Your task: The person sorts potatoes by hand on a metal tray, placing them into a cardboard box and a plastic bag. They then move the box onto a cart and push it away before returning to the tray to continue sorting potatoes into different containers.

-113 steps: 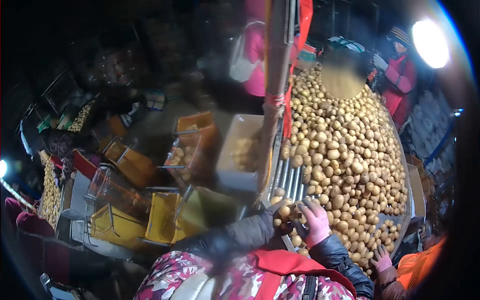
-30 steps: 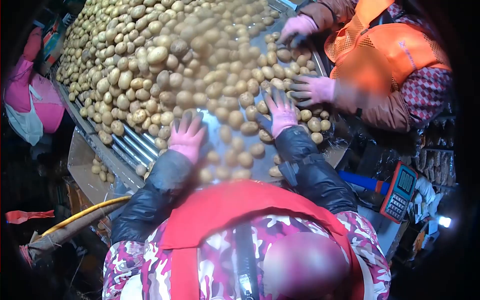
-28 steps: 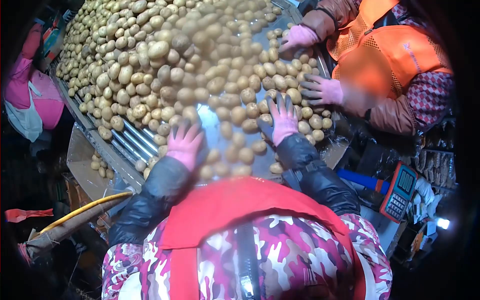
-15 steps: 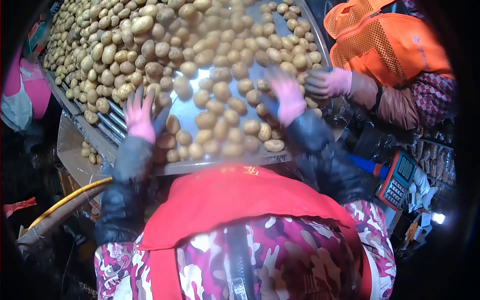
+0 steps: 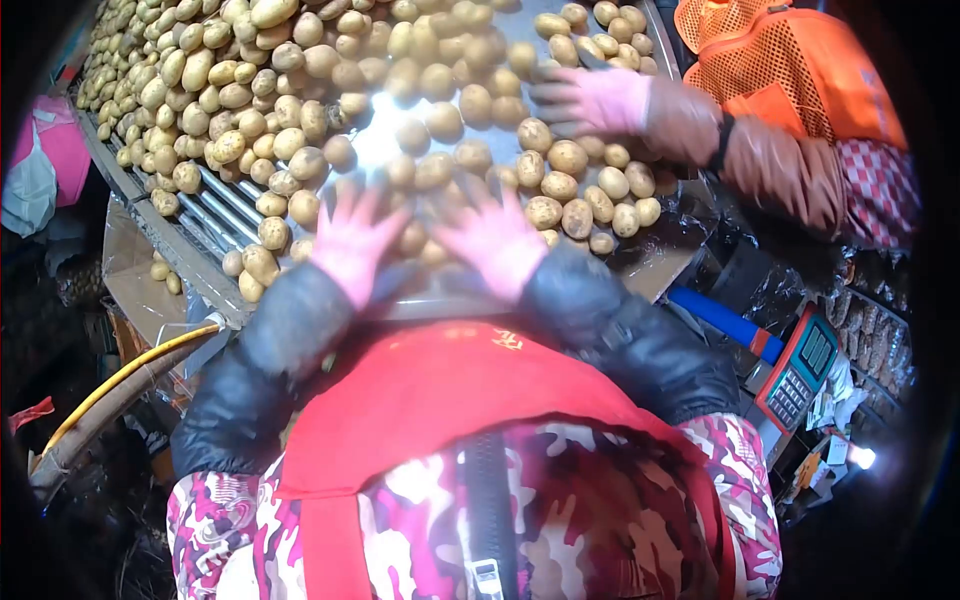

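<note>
Head view | I see left hand [image 5: 357, 232] and right hand [image 5: 497, 236], palms down, fingers spread wide, gripping nothing visible | potatoes [image 5: 444, 121] lie across metal table [image 5: 430, 306], some between both hands

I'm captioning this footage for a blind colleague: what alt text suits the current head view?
A person's pink-gloved left hand and right hand, blurred, spread side by side near the close edge of a table heaped with potatoes. A co-worker's hand reaches over them from the right.
</note>
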`<action>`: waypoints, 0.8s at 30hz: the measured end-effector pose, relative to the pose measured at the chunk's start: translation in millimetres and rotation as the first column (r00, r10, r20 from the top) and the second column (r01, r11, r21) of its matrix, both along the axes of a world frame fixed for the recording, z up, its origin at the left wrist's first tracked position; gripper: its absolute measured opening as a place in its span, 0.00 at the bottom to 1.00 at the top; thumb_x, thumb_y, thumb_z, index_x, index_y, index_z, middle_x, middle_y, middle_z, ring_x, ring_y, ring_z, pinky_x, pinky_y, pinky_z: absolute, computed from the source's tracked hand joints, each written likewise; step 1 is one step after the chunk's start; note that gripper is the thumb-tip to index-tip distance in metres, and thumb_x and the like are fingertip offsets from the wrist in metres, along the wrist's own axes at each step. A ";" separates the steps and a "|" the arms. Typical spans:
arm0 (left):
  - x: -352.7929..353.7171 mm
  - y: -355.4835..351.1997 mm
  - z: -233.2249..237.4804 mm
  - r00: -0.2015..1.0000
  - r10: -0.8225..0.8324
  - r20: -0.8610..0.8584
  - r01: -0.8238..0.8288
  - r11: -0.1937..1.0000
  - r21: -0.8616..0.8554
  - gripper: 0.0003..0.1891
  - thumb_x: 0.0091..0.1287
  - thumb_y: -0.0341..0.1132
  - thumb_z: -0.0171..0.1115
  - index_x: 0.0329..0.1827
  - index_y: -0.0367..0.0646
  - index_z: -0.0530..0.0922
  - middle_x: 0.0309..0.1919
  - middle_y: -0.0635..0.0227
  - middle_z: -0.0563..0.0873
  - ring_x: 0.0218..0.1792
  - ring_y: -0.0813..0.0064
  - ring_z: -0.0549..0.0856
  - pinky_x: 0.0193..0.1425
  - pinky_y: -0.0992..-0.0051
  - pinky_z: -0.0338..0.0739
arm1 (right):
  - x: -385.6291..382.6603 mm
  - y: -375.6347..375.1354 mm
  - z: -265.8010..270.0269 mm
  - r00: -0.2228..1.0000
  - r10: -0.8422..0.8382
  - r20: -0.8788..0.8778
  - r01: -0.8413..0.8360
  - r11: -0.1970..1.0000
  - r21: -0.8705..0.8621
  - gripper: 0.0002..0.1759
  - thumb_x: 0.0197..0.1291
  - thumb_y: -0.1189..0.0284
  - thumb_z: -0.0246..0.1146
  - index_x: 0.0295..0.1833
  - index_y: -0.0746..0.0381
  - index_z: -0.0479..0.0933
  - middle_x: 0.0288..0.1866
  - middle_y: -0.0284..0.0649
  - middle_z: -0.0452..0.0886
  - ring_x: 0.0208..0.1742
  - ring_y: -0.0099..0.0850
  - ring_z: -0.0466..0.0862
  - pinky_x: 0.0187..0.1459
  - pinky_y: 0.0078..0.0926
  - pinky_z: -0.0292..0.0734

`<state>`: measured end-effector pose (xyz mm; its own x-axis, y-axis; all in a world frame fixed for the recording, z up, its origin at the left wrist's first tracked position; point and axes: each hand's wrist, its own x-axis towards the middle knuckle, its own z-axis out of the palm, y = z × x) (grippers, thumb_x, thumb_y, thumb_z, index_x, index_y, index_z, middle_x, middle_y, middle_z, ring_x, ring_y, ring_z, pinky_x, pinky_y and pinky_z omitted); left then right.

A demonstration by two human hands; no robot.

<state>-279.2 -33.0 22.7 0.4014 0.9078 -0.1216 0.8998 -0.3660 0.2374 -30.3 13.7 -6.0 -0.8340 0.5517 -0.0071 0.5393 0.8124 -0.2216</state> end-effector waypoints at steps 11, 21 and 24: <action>-41.4 2.5 -16.3 0.988 0.132 -0.085 -0.126 0.989 0.080 0.34 0.66 0.50 0.68 0.76 0.55 0.74 0.79 0.57 0.68 0.80 0.42 0.63 0.81 0.33 0.54 | 88.6 27.8 -6.5 0.993 -0.105 0.047 0.104 0.994 0.029 0.35 0.59 0.50 0.69 0.71 0.50 0.76 0.77 0.44 0.72 0.77 0.51 0.70 0.73 0.59 0.62; -75.0 31.2 -50.9 0.895 0.445 0.015 -0.427 0.848 0.315 0.36 0.66 0.51 0.73 0.77 0.54 0.73 0.75 0.53 0.74 0.75 0.45 0.71 0.80 0.48 0.63 | 21.4 55.5 -0.1 0.898 -0.421 -0.126 0.427 0.904 0.029 0.27 0.61 0.56 0.66 0.64 0.55 0.80 0.63 0.44 0.81 0.66 0.46 0.77 0.69 0.55 0.66; -41.0 1.9 -35.3 0.907 0.406 -0.111 -0.373 0.897 0.236 0.33 0.68 0.49 0.70 0.76 0.52 0.75 0.78 0.52 0.69 0.76 0.41 0.68 0.79 0.41 0.61 | -9.9 15.0 -18.1 0.889 -0.411 -0.202 0.435 0.895 0.093 0.26 0.61 0.59 0.66 0.65 0.53 0.80 0.69 0.46 0.77 0.72 0.46 0.73 0.72 0.59 0.62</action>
<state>-320.2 -31.1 -12.6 0.0017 0.9986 0.0524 0.9991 -0.0039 0.0428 -40.2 28.7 -24.1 -0.5021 0.8383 0.2125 0.8016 0.5434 -0.2494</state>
